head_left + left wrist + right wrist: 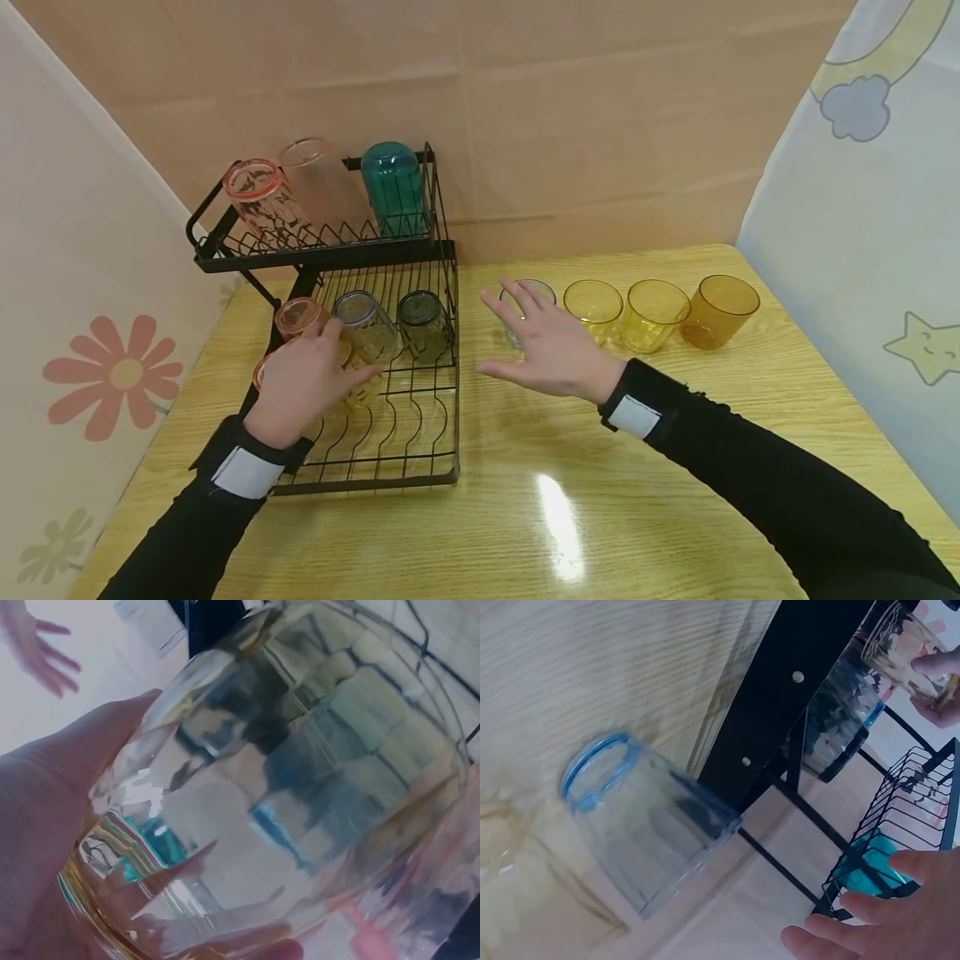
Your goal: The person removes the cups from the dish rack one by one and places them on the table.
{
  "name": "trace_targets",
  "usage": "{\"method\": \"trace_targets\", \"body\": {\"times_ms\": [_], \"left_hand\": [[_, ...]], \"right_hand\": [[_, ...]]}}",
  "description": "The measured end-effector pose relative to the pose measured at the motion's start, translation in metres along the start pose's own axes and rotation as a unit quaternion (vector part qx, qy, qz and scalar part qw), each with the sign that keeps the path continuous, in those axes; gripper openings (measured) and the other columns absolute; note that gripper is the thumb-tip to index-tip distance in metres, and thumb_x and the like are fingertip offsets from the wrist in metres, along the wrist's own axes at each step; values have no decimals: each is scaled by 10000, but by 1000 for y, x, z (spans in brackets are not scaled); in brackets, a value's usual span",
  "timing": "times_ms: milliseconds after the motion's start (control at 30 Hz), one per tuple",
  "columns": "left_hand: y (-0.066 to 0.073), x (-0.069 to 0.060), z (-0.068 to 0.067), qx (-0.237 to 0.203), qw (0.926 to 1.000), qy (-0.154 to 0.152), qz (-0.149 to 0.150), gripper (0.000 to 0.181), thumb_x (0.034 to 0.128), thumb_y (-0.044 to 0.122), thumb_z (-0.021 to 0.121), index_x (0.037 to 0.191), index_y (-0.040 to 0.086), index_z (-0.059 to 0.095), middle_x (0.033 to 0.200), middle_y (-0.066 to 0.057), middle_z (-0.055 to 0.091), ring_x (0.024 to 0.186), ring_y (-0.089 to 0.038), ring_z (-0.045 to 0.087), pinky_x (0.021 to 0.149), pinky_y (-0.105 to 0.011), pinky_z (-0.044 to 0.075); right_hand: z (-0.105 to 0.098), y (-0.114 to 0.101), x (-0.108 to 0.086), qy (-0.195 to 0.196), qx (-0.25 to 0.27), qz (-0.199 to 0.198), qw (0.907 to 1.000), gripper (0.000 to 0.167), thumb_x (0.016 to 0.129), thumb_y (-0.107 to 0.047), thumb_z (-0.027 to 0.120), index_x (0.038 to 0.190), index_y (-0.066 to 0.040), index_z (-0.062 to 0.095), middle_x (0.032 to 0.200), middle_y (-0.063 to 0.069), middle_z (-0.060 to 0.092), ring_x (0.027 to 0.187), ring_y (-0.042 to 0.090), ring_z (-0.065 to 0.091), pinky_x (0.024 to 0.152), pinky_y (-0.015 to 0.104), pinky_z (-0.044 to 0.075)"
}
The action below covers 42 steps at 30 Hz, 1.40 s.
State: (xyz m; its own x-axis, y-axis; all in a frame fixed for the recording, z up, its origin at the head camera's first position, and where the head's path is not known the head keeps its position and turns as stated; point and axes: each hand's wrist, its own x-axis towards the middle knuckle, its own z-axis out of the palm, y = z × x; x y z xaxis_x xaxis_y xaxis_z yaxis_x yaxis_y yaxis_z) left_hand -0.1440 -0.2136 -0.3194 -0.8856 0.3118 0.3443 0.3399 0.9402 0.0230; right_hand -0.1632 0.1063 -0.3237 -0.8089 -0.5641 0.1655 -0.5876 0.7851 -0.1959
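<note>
My left hand [300, 383] grips a faceted, pale yellow glass [300, 772] over the lower tier of a black dish rack [360, 482]. Thumb and fingers wrap the glass, and in the head view the hand hides much of it. Close by on that tier stand a pink glass [298, 314], a clear bluish glass [369, 327] and a dark grey glass [423, 323]. To the right of the rack, my right hand [555, 346] has its fingers spread and holds nothing. It hovers by a clear, blue-rimmed glass [652, 817], partly covering it in the head view.
Two yellow glasses, one nearer [592, 302] and one beyond it [651, 312], stand right of the clear one, then an amber glass [718, 310]. On the rack's upper tier are two pinkish glasses and a teal glass [393, 187]. Printed cloth walls enclose the wooden table [637, 517].
</note>
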Motion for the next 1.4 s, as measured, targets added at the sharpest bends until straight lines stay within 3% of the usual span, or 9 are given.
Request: {"method": "trace_targets", "body": {"times_ms": [167,600,767,900,1000,1167,1233,1333,1400], "left_hand": [[-1,1,-14,-71,9999,72,-90,681,687,482,850,1010,-63,599,702,-134,535,358,-131,340,324,-285,254],[-1,-4,-26,-1089,9913,536,-508,577,789,456,787,1073,7,561,772,-76,510,473,-165,378,411,-321,296],[2,-5,-19,-1793,9764,903,-797,556,834,390,768,1162,-3,555,806,-74,518,577,-191,417,508,-327,340],[10,-6,-10,-2832,9483,898,-1113,577,879,326,736,1255,-17,465,989,-134,515,754,-231,468,598,-331,357],[19,-6,0,-3737,9133,779,-1424,581,920,289,691,1309,-12,383,1214,-180,460,993,-283,476,780,-376,379],[39,-4,15,-4754,8599,832,-1661,532,950,193,653,1324,-9,333,1275,-173,389,978,-246,429,804,-361,335],[47,-4,18,-5026,8436,890,-1670,512,954,149,641,1321,-16,325,1249,-166,387,970,-222,424,776,-325,334],[57,-3,23,-5407,8192,913,-1680,507,947,97,640,1313,-22,310,1267,-168,367,1019,-234,436,810,-320,356],[62,-2,25,-5613,8060,926,-1634,505,943,72,637,1306,-27,301,1275,-175,362,1137,-244,418,892,-339,353]], "right_hand": [[7,-8,3,-82,98,110,9999,901,884,-705,475,1568,-192,190,1596,140,147,1439,362,167,783,498,534],[31,-36,8,-85,1675,547,9843,858,907,-621,530,1570,-207,174,1603,107,141,1416,390,217,988,645,340],[39,-48,13,175,2463,634,9670,873,903,-706,431,1569,-203,174,1599,113,154,1409,379,242,1009,654,300],[46,-56,15,381,3212,763,9432,1008,830,-843,290,1562,-157,189,1593,125,165,1416,364,231,1060,620,242],[50,-62,17,483,4273,924,8981,1051,821,-848,302,1559,-113,165,1580,152,195,1402,372,261,1062,593,273],[48,-74,24,524,6325,1458,7589,899,945,-671,350,1560,-86,56,1564,215,171,1374,418,286,1004,616,347],[43,-78,25,543,6740,1768,7152,833,971,-619,323,1561,-98,50,1564,222,154,1378,429,273,998,623,351],[36,-82,27,582,7032,2159,6749,791,981,-607,291,1565,-130,52,1560,220,168,1385,446,247,1007,614,346],[34,-82,28,630,7100,2264,6638,813,970,-640,294,1568,-146,50,1562,218,166,1396,460,207,1011,619,337]]}}
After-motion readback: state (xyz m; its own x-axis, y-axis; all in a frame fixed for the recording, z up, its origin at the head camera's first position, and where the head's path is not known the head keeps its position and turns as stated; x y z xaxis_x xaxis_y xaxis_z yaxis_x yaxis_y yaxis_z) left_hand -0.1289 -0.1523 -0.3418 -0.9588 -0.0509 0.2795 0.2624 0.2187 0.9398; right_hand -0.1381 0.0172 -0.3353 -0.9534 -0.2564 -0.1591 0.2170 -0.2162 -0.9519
